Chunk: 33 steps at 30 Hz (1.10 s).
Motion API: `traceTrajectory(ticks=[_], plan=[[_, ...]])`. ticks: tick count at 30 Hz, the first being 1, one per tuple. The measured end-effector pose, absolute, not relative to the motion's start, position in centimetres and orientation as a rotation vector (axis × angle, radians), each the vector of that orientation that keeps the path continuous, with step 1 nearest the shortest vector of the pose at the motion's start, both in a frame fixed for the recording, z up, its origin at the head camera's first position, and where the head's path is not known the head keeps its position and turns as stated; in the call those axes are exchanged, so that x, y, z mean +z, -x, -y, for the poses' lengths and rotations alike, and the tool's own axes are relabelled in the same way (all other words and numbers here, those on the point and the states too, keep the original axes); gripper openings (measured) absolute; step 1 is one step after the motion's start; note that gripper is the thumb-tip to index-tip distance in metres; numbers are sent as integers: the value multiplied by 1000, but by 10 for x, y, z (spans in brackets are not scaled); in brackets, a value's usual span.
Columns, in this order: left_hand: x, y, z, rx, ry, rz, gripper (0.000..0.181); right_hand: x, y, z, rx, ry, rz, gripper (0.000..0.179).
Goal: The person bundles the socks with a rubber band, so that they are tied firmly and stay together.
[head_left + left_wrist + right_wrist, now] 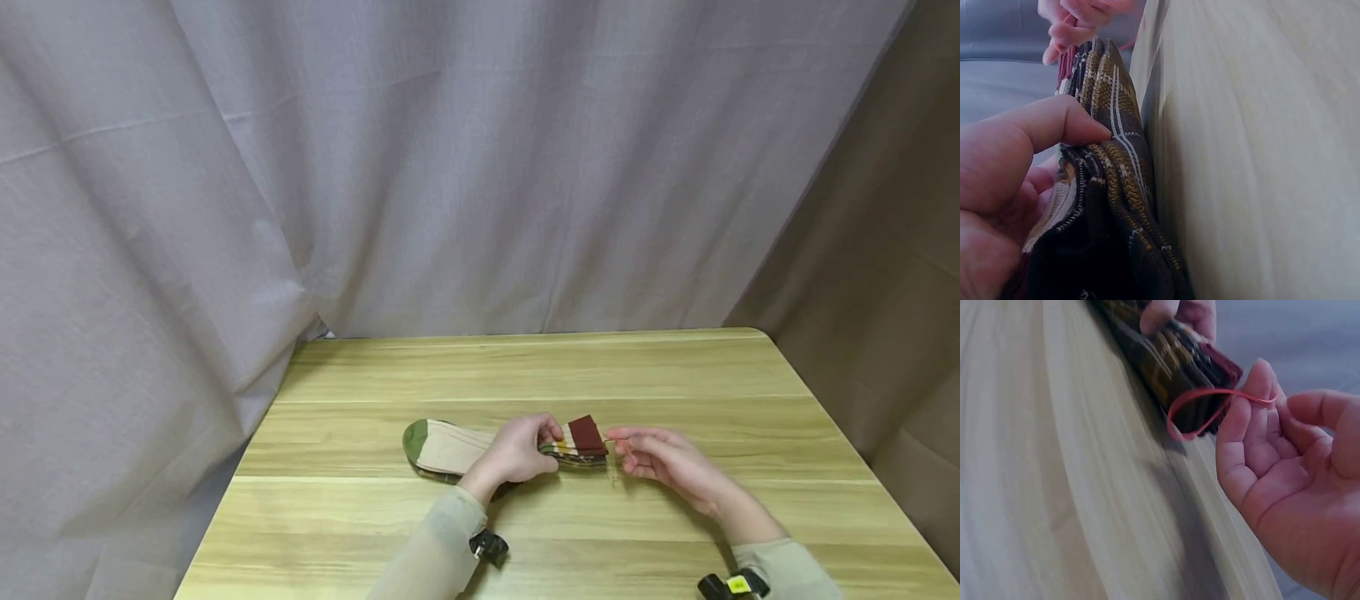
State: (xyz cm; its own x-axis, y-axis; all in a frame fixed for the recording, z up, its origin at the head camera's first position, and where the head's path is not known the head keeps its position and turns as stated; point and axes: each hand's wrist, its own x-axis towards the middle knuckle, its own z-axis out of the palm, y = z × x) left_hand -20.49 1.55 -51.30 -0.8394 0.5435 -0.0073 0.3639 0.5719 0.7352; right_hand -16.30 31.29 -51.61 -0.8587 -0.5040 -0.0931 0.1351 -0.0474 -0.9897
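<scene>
A stack of folded socks [453, 448] lies lengthwise across the wooden table. Its top sock is cream with a green toe and a maroon cuff; darker brown plaid layers [1116, 100] show beneath it. My left hand [517, 450] grips the stack toward the cuff end, thumb pressed on the plaid side. Just off the cuffs, my right hand [675, 467] pinches a thin red rubber band [1210, 392] between thumb and fingers. The band's twisted loop hangs toward the cuff end and overlaps it in the right wrist view.
The wooden table [360, 533] has a rounded far right corner. Grey curtains [480, 183] hang behind it and on the left, and a brown one [885, 275] on the right. Black wrist cameras [489, 547] sit at both cuffs.
</scene>
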Motion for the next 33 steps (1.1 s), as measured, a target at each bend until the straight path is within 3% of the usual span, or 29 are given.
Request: traceTrajectory(ticks=[6, 11, 15, 21, 33], plan=[[-514, 206, -16, 1122, -753, -2572, 35, -516, 157, -308, -1956, 337, -1821, 41], [-513, 206, -18, 1126, -756, -2570, 35, -515, 155, -304, -1998, 105, -1948, 18], [-514, 206, -18, 1134, -760, -2573, 35, -514, 155, -301, -2012, -99, -2005, 16], [-517, 205, -16, 1174, -741, -2574, 39, -516, 156, -298, -1961, -170, -2063, 66], [-522, 203, -11, 1201, -792, -2609, 48, -518, 179, -270, -1871, 164, -1920, 101]])
